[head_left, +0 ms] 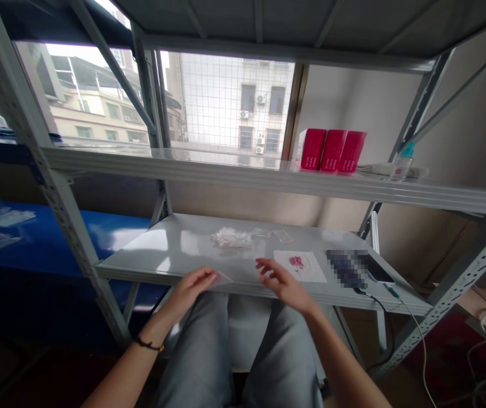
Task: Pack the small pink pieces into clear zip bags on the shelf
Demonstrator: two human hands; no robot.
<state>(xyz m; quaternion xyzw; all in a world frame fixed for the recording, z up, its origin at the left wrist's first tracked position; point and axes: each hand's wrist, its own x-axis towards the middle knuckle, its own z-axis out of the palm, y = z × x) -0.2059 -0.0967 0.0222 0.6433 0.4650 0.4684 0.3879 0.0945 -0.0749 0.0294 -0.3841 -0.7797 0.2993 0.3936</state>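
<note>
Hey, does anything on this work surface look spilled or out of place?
Nothing looks clearly spilled or damaged. The loose pink pieces lie within the white sheet. Mildly untidy: a clear packet lies askew, apart from the packet pile.

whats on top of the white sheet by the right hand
A small cluster of pinkish-red pieces lies on the white sheet. Whatever is directly beneath the sheet is covered and cannot be seen.
</note>
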